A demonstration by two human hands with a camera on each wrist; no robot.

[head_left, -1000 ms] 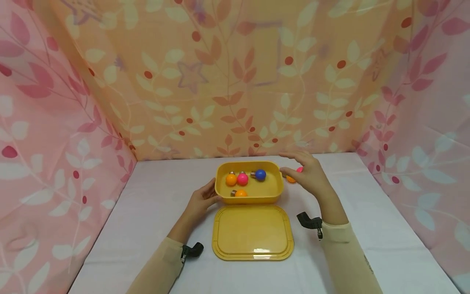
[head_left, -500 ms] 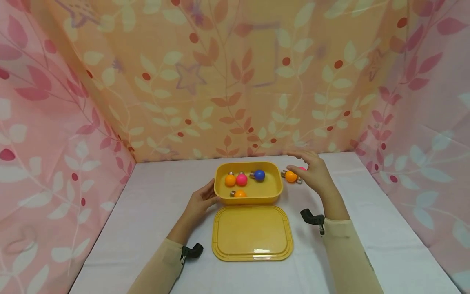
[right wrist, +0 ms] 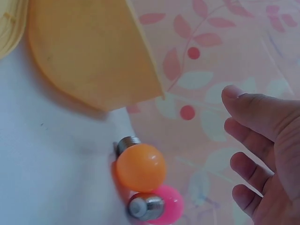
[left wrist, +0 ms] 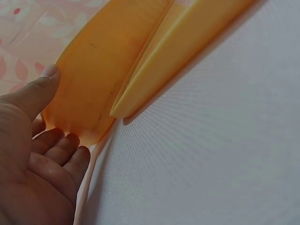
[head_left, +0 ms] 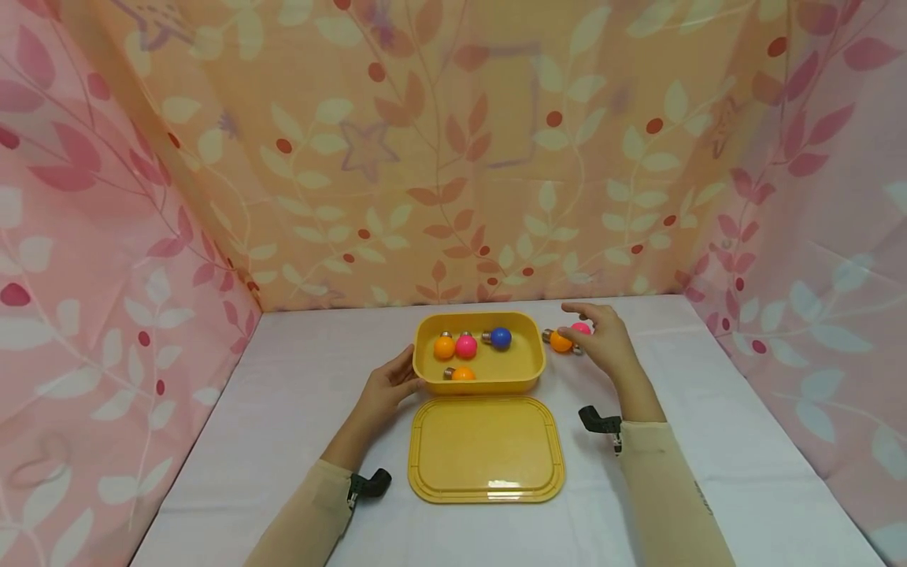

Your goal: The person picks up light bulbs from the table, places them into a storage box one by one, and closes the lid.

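A yellow plastic box (head_left: 520, 386) stands without a cover, with several small light bulbs inside: two orange, a pink bulb (head_left: 466, 345) and a blue bulb (head_left: 501, 339). My left hand (head_left: 383, 389) holds the box's left end, thumb and fingers against its wall in the left wrist view. To the right of the box lie an orange bulb (right wrist: 141, 167) and a pink bulb (right wrist: 169, 205), touching each other in the right wrist view. Close by them hovers my right hand (head_left: 605, 340), thumb and fingers spread apart with nothing between them.
A flat yellow lid (head_left: 486, 453) lies in front of the box, near its front wall. White cloth covers the table (head_left: 283, 370). Patterned fabric walls (head_left: 439, 197) enclose the back and both sides.
My right hand has moved to the right, away from the box, then slightly lower beside the loose bulbs, uncovering more of them. My left hand stays at the box.
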